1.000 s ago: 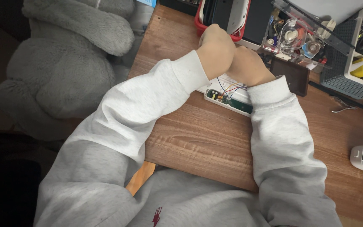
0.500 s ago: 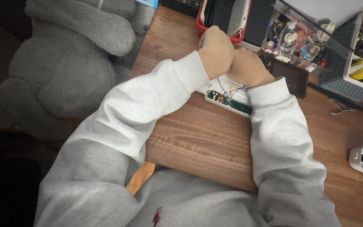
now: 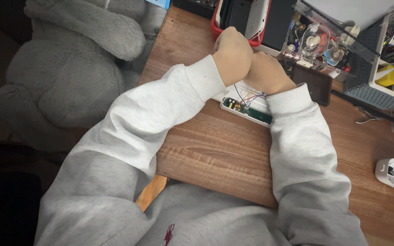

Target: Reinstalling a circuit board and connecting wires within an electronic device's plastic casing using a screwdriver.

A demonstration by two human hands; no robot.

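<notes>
At upper centre, the left hand [image 3: 232, 54] and right hand [image 3: 267, 73] press together above the open white device [image 3: 247, 109] with its green circuit board [image 3: 251, 110]. Both are curled, but I cannot tell what they hold. This looks like fine work on the wires [image 3: 247, 96], needing steady, small movements.

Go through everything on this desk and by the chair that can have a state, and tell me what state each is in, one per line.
Left hand: fisted, pressed against the right hand above the device.
Right hand: closed, fingers hidden.
White electronic device: casing open, green circuit board and coloured wires exposed.
Clear plastic parts box: lid shut, full of small parts.
Grey plush toy: slumped beside the desk.
</notes>
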